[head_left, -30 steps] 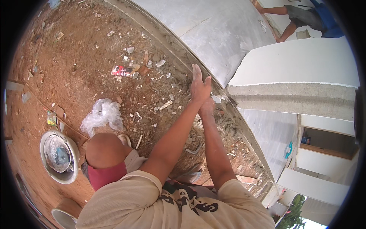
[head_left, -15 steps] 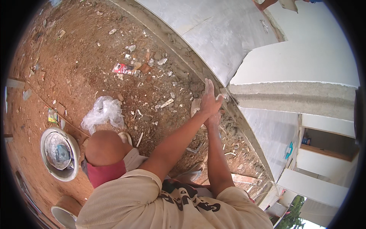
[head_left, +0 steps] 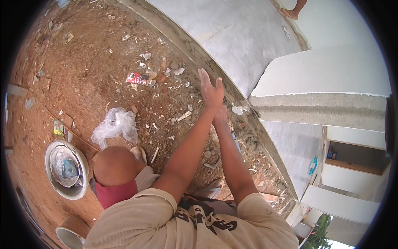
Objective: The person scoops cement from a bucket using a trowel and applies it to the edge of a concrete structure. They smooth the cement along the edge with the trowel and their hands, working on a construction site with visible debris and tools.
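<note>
My left hand (head_left: pixel 212 92) is raised over the rubble strip beside the concrete ledge, its fingers stretched out and its thumb apart, with pale dust on the fingertips. Just behind it, my right hand (head_left: pixel 221 114) is close against the left wrist; the left hand covers most of its fingers, so I cannot make out what they hold, if anything. A small white disc (head_left: pixel 237 110) shows beside the hands, against the ledge (head_left: pixel 265 133). Below the right forearm, a narrow blue-grey strip (head_left: pixel 236 142) lies partly hidden on the ground.
To the left are a crumpled clear plastic bag (head_left: pixel 116 126), a pale basin (head_left: pixel 66 169) with a smaller vessel inside, and a bucket (head_left: pixel 72 232). A red packet (head_left: pixel 137 78) lies among rubble. Past the ledge is a grey tiled floor (head_left: pixel 232 37), with another person's foot (head_left: pixel 290 14) at its far edge.
Both hands have moved left and away from the ledge, uncovering the white disc. At the far right, the other person's leg and foot have come further into view.
</note>
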{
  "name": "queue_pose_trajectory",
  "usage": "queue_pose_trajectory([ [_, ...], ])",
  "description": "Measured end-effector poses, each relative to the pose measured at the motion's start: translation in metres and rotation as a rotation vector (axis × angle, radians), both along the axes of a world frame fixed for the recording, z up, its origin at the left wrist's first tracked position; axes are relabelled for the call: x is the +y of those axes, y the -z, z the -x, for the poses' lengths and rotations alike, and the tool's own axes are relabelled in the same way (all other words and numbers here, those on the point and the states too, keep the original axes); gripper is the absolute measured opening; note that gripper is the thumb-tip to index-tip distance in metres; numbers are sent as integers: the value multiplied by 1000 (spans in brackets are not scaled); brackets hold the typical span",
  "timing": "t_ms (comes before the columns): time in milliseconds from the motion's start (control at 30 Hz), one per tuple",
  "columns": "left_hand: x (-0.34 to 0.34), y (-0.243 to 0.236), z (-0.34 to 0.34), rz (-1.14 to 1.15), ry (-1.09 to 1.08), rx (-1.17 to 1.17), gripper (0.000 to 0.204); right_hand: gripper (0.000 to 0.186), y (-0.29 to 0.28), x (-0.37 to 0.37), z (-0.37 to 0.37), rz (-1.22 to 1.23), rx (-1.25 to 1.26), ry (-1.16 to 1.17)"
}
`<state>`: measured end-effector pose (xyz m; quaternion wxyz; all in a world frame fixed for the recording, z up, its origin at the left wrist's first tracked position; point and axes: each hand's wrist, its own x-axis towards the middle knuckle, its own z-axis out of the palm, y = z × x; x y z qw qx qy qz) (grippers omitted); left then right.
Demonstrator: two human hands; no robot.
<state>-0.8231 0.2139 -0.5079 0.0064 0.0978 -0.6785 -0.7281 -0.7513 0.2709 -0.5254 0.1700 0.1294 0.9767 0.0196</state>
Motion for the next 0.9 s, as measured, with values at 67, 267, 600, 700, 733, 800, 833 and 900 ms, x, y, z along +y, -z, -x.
queue_pose_trajectory([
  [67, -4, 0, 15, -20, 15, 16, 79, 41, 1, -2, 13, 16, 34, 7],
  [267, 3, 0, 25, -8, 119, 20, 79, 33, -4, -11, 24, -58, -3, 122],
  [600, 23, -3, 13, 5, 204, 43, 86, 48, -6, 8, 11, 159, 145, 395],
  [700, 35, 7, -8, 38, 259, 89, 87, 54, 2, 25, -13, 151, 148, 379],
  [733, 35, 12, -15, 76, 299, 93, 88, 54, -2, 22, -22, 157, 156, 349],
  [800, 38, 10, -28, 78, 357, 107, 88, 55, -6, 31, -34, 154, 156, 308],
  [833, 37, 10, -33, 54, 364, 111, 88, 55, -2, 37, -38, 157, 143, 285],
  [900, 33, 6, -36, 27, 355, 101, 88, 54, -2, 35, -43, 177, 137, 295],
])
